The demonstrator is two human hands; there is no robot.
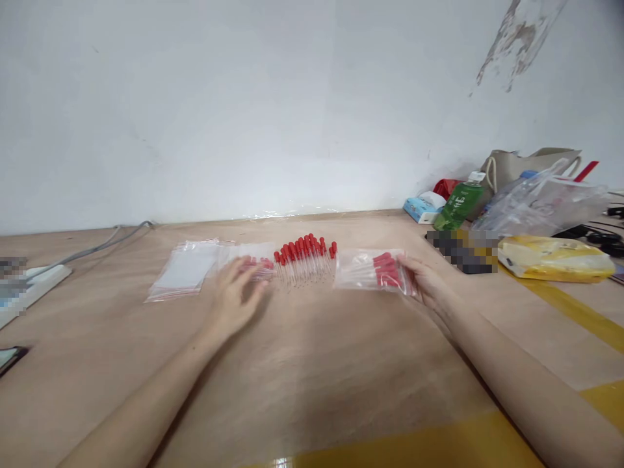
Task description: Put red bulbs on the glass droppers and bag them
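Observation:
My right hand (pixel 423 281) pinches the closure end of a clear zip bag (pixel 358 270), with several red-bulbed droppers inside, bulbs toward my fingers. My left hand (pixel 238 294) has its fingers apart beside another clear bag with red bulbs (pixel 262 262) in it; the fingers partly cover that bag, and whether they touch it I cannot tell. Between my hands lies a row of loose droppers (pixel 305 255), red bulbs pointing away from me and thin clear tubes toward me. Left of my left hand is a stack of flat zip bags (pixel 184 272) with red edging.
A grey cable (pixel 100 247) runs to a white object (pixel 36 296) at far left. On the right stand a green bottle (pixel 459 205), a blue tissue pack (pixel 422 210), plastic bags (pixel 541 201) and a yellow pack (pixel 556 259). Yellow tape (pixel 575 312) crosses the table covering.

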